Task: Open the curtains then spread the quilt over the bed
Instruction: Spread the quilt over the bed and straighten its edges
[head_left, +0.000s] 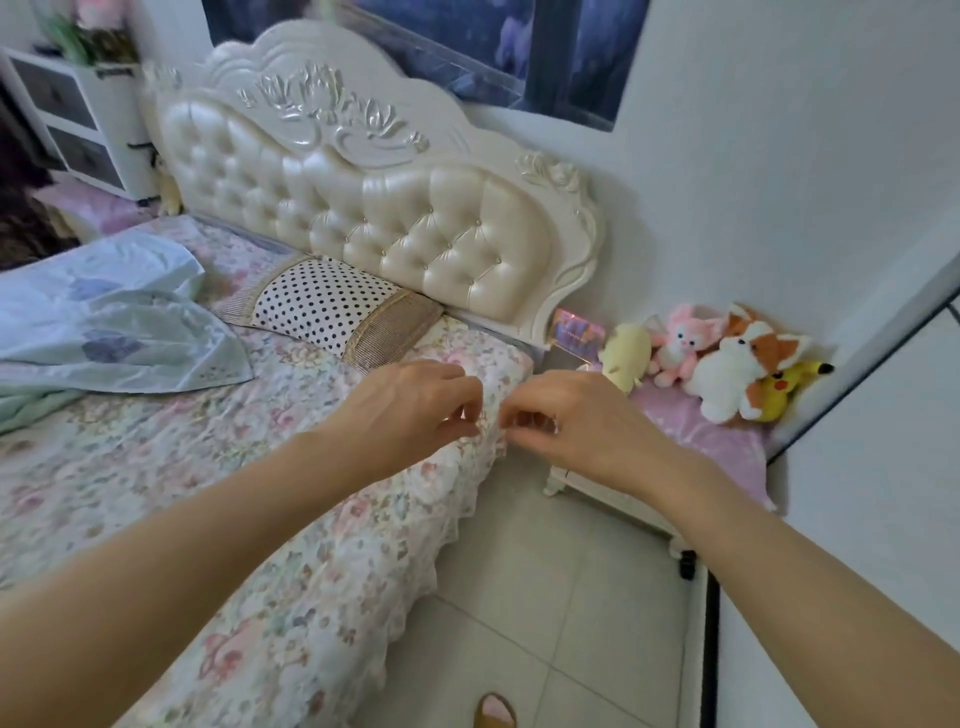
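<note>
Now | left hand (410, 410) and right hand (566, 415) | fingers apparently pinching floral bedspread (311, 571) edge | quilt (104, 322) bunched beyond

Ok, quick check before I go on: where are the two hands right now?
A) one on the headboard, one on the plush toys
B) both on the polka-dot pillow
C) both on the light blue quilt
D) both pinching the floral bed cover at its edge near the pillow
D: the left hand and right hand meet at the edge of the floral bed cover, fingers pinched on its fabric, while the light blue quilt lies bunched and untouched.
</note>
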